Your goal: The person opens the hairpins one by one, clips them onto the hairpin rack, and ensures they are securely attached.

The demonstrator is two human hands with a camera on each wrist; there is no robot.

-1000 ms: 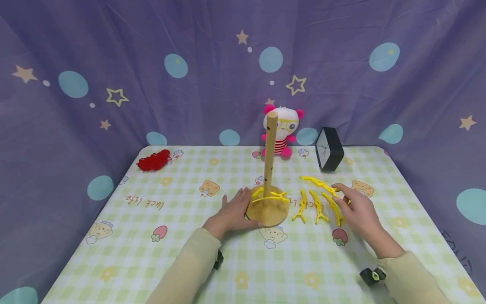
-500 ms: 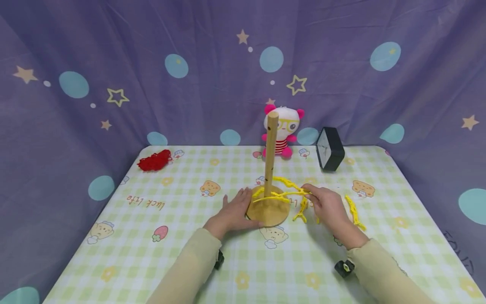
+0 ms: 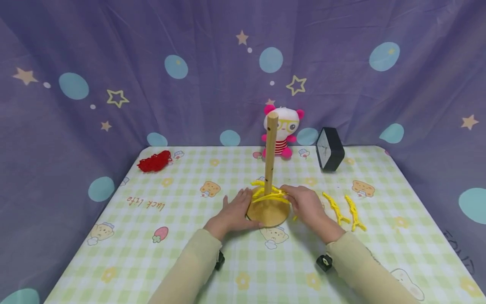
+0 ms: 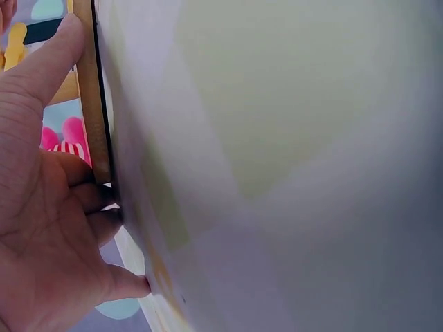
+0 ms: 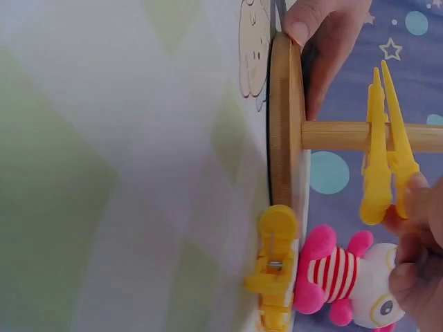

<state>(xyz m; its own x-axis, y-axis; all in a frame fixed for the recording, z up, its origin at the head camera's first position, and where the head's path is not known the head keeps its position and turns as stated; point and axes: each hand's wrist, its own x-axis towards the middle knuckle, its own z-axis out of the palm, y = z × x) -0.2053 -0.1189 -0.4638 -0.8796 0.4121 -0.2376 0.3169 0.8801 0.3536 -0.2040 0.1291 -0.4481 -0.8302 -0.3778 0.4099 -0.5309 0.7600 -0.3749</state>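
Two yellow clips (image 5: 376,166) straddle one wooden pole (image 5: 332,135) — one in right fingers (image 5: 430,207).

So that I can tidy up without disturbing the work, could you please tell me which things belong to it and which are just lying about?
Likely in the job:
- wooden stand, held by the left hand
- yellow piece in the right hand
- two yellow pieces on the table

Apparently just lying about:
- red bundle
- plush toy
- black clock
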